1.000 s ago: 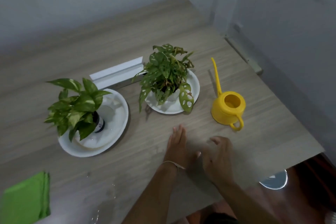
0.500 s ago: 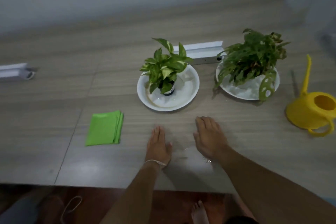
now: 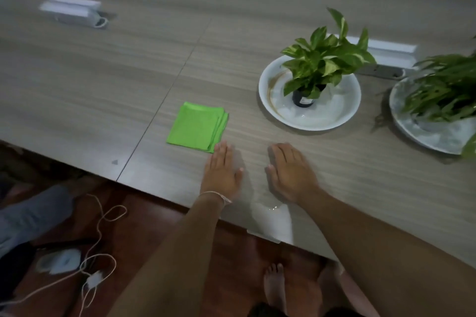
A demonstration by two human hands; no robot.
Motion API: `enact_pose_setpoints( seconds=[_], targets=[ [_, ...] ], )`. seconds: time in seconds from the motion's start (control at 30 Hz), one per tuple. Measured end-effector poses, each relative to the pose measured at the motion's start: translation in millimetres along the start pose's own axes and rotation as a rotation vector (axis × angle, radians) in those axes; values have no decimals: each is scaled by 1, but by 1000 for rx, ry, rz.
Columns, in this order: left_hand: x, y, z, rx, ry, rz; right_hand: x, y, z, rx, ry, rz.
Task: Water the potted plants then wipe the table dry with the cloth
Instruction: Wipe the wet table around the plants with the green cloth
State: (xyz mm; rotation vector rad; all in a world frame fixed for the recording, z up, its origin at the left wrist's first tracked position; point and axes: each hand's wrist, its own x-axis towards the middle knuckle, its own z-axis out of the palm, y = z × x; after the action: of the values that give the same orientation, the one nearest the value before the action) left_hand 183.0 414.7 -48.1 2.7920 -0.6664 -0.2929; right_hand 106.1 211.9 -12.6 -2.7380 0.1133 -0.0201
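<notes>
Left grip (image 3: 222,171) flat, fingers spread, touching the cloth (image 3: 197,126) — right grip (image 3: 291,171) likewise splayed, empty.

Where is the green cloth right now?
The green cloth lies folded flat on the table, near its front edge, left of the plate with the leafy plant. The left hand is just at its near corner.

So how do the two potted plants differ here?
The left plant has broad, cream-streaked leaves standing upright; the right plant has narrower, plain green leaves that spread and droop. The left one's dark pot shows and it is wholly in frame; the right one's pot is hidden and the frame edge crops it. Each sits in a white plate.
</notes>
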Motion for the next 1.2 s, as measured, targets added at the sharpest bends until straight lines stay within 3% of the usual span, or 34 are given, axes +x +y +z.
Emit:
enact_pose_setpoints(
  seconds=[0.2,0.6,0.83,1.0,1.2],
  targets=[
    [-1,-14,3,52,77,-52,37,-28,15,7,-75,-129],
    [1,-18,11,28,216,-57,142,-79,41,98,-77,-123],
    [0,-20,13,36,242,-70,195,-109,62,87,-245,-313],
    [1,-20,15,50,213,-102,216,-101,72,9,-392,-351],
    [-2,-18,12,50,235,-143,204,-81,73,-39,-327,-375]
  ],
)
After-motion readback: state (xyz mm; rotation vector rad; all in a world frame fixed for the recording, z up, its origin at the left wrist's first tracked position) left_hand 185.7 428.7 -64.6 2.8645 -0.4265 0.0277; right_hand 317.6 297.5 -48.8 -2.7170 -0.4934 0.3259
